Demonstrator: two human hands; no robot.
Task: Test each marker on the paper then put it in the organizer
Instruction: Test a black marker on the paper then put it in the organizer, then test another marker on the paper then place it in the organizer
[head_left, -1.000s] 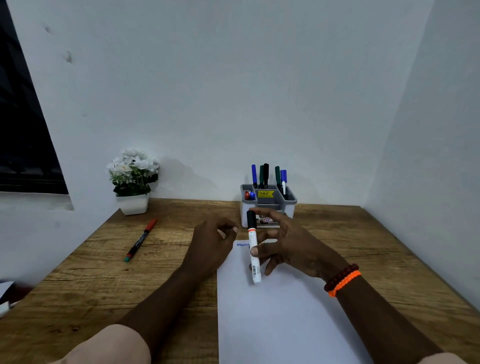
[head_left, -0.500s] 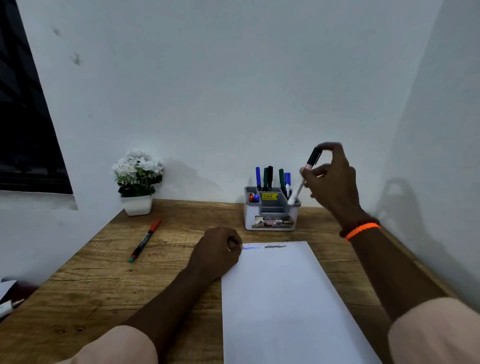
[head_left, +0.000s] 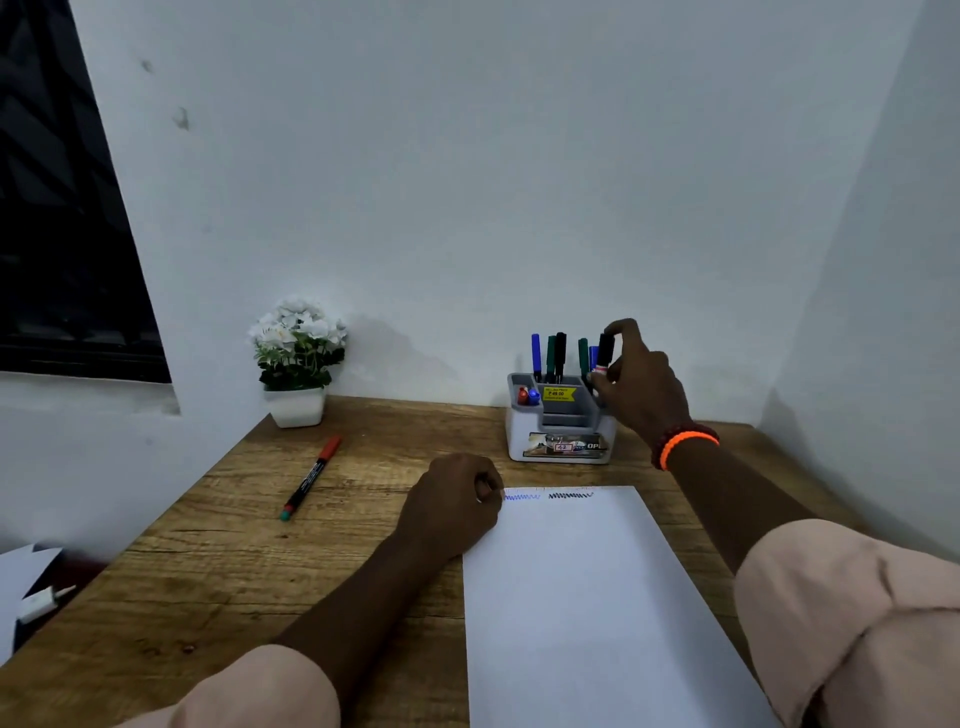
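Note:
A white sheet of paper (head_left: 597, 597) lies on the wooden desk (head_left: 234, 561), with a blue and a black squiggle along its top edge. Behind it stands a grey-and-white organizer (head_left: 524, 431) holding several upright markers. My right hand (head_left: 641, 387) pinches a black-capped white marker (head_left: 604, 352) by its top, upright in the organizer's right rear compartment. My left hand (head_left: 454, 501) rests as a loose fist at the paper's top left corner, holding nothing I can see. A marker with a red cap and a black barrel (head_left: 310, 478) lies on the desk to the left.
A white pot of white flowers (head_left: 296, 358) stands at the back left against the wall. White walls close in behind and on the right. At the lower left, off the desk edge, lie white paper and a small white plug (head_left: 39, 603).
My right hand carried the black-capped marker from the paper up to the organizer and lowered it into the right rear compartment. My left hand curled into a fist by the paper's corner.

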